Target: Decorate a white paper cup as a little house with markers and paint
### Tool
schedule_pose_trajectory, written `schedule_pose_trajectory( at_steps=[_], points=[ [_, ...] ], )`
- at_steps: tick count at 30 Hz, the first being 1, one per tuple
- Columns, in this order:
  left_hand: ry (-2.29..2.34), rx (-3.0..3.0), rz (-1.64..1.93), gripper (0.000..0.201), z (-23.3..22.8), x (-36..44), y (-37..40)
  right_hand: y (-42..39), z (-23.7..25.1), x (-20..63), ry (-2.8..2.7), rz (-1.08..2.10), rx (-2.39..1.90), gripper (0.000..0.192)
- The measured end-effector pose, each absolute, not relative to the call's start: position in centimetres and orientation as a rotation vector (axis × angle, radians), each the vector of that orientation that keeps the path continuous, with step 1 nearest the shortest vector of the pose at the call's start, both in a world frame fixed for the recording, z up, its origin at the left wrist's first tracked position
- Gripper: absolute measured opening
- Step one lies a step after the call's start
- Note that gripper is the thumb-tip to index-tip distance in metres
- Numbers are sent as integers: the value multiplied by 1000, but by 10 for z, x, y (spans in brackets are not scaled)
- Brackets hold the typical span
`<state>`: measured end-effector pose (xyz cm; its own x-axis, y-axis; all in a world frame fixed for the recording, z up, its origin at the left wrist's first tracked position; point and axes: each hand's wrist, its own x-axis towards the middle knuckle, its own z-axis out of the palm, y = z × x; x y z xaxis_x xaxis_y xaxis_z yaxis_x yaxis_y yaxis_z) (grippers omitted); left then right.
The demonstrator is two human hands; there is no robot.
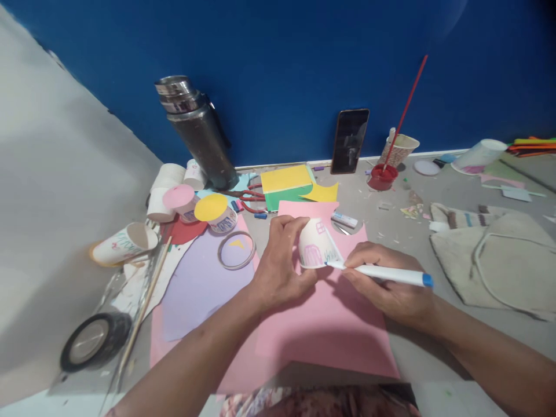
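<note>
Upturned white paper cup (314, 243) — marker (382, 273) tip touching

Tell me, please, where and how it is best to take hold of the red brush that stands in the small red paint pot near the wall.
Grip the red brush probably on its bare upper handle, coming from above and the right. It leans up to the right, its tip in the red paint pot, and a paper cup crowds its lower part.

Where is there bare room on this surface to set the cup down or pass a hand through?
Free: the pink paper below the hands, the lilac sheet beside the tape ring, and grey floor between the red paint pot and the cloth bag. Crowded: the far left, around the flask, decorated cups and scissors.
</note>
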<state>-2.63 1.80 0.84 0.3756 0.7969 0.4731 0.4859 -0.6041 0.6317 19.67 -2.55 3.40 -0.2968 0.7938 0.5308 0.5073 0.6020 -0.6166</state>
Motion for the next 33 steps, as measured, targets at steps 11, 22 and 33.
schedule_pose_trajectory(
  at_steps=[11,22,33],
  points=[
    [1079,2240,1109,65,7,-25,17,-25,36,196,-1988,450,-1039,14],
    [1093,2188,1112,66,8,-24,17,-26,29,201,-1826,450,-1029,7],
    [1060,2045,1102,65,7,-24,17,-24,29,203,-1860,414,-1018,12]
  ],
)
